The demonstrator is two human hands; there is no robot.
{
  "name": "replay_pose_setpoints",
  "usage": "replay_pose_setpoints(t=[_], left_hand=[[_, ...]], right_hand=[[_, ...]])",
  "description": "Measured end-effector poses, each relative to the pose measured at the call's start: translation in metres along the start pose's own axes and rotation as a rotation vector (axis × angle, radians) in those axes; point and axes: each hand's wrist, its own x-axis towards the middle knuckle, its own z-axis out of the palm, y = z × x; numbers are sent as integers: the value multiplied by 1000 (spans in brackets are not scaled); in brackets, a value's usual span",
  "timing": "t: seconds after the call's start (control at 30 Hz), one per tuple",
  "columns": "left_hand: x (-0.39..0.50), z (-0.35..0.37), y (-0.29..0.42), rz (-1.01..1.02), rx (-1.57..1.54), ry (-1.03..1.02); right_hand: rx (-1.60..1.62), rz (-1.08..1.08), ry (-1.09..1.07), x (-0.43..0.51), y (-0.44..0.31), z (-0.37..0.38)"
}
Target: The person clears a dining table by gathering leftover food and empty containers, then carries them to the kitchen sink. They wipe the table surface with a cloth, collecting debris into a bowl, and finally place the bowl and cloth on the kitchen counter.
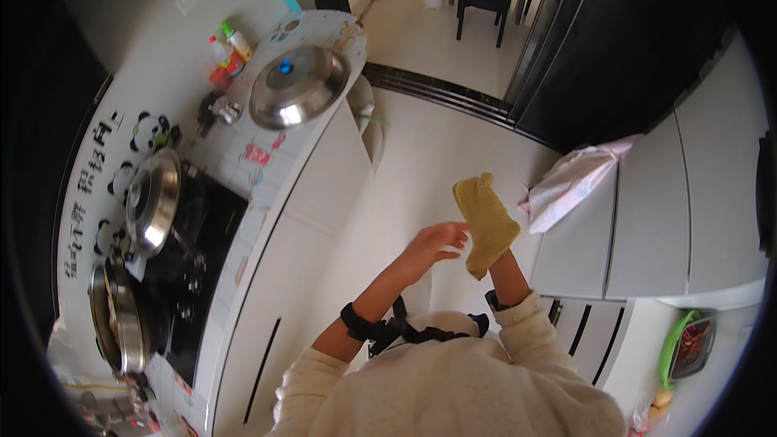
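In front of me, above the floor, a mustard-yellow cloth (487,224) covers my right hand; only the wrist and forearm show below it, and the fingers are hidden. To the left of the cloth is my left hand (436,249), with its fingers apart and nothing in it. Its fingertips reach the cloth's left edge; whether they touch it I cannot tell. Dark bands circle both of my forearms.
On the left counter (227,291) are a domed steel lid (300,88), bottles (230,54), a lidded pan (155,203) and a steel pot (121,318) by the black hob (200,243). At right are a pink-white bag (576,182), grey cabinets (649,212) and a green basket (671,349).
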Motion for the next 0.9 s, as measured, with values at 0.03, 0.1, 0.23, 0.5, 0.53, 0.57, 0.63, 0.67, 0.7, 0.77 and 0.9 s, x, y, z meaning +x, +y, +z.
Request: replay_pose_setpoints(t=[0.03, 0.1, 0.23, 0.5, 0.53, 0.57, 0.63, 0.67, 0.7, 0.77, 0.9], left_hand=[[23, -19, 16, -45, -107, 117], [78, -50, 48, 15, -277, 120], [179, -86, 85, 9, -565, 36], [371, -160, 138, 2, -797, -128], [395, -169, 152, 18, -841, -185], [418, -179, 169, 33, -857, -200], [474, -194, 211, 92, -909, -298], [501, -202, 234, 14, -868, -200], [528, -212, 257, 51, -799, -181], [575, -233, 297, 105, -741, -160], [634, -282, 351, 294, -732, 140]], right_hand=[[-89, -50, -1, 26, -5, 10], [-350, -194, -24, 77, -15, 35], [-1403, -737, -153, 163, -61, 53], [-1075, -515, -12, 345, -138, 20], [-1018, -514, -10, 372, -148, 11], [-989, -463, -5, 400, -159, 4], [-920, -400, -13, 461, -195, -15], [-844, -314, 29, 493, -213, -21], [-850, -242, 90, 525, -229, -27], [-832, -232, 87, 589, -261, -37], [-756, -228, 26, 697, -294, -50]])
